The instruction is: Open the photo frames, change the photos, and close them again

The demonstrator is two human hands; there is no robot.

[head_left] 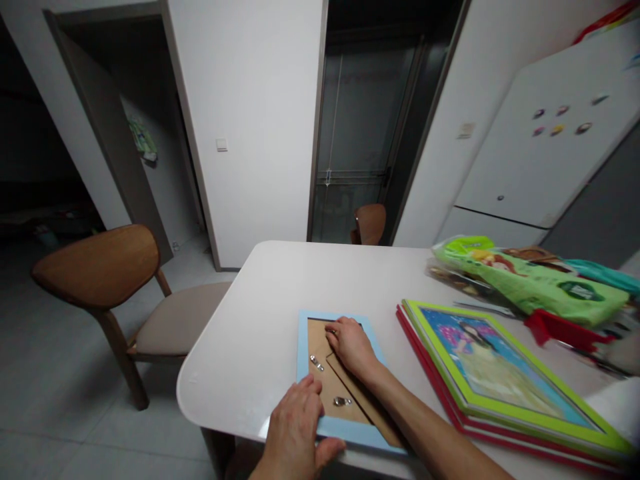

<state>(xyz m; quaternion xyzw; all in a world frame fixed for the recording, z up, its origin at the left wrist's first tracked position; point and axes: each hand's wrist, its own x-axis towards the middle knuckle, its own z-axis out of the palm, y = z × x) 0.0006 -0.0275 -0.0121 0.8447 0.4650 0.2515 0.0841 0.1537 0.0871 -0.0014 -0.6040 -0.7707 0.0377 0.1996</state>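
A light blue picture frame (304, 333) lies back side up at the near edge of the white table, its brown backing board (320, 387) showing. Two small metal hangers (342, 401) sit on the board, and a dark gap runs along its right part. My left hand (296, 420) grips the frame's near left corner, fingers over the left side and thumb at the near edge. Over the far part of the board, my right hand (353, 347) has its fingers curled down at a small part I cannot make out. The right forearm covers the frame's right side.
Right of the frame, a stack holds a green-framed picture (495, 367) on top of red frames (440, 393). Beyond it lie a green plastic package (545, 277) and a red tool-like object (565, 330). A wooden chair (100, 267) stands left of the table (240, 353).
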